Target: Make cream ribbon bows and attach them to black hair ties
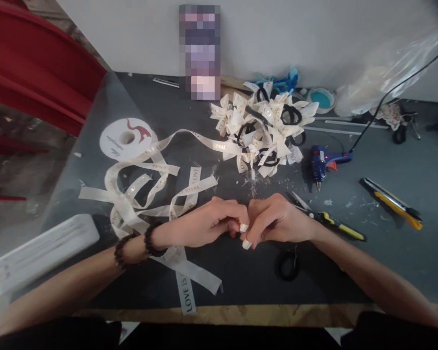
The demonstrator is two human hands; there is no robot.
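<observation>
Fingers [237,210] of the left hand [200,223] and right hand [279,218] were curled and met closely above the table [255,287], with white coverings [246,243] on two tips (their material was unclear); whether anything was pinched there could not be told. Pale ribbon [127,209] lay in loops and cut strips to the left, partly beneath the left wrist; its spool [111,141] lay flat beyond; a black band [288,266] rested just below the right hand, and scissors [337,226] beside that wrist.

Dark grey and littered with clear wisps, the tabletop ended in a tan near edge; a heap of bows [237,119] with black bands sat towards the back, a blue glue gun [319,165] and a yellow cutter [396,204] to its right; a white case [47,253] lay far left. Behind rose a pale wall [138,39], a pixelated panel [200,53] upright before it; red chairs [58,63] stood left, over a dim floor [25,233].
</observation>
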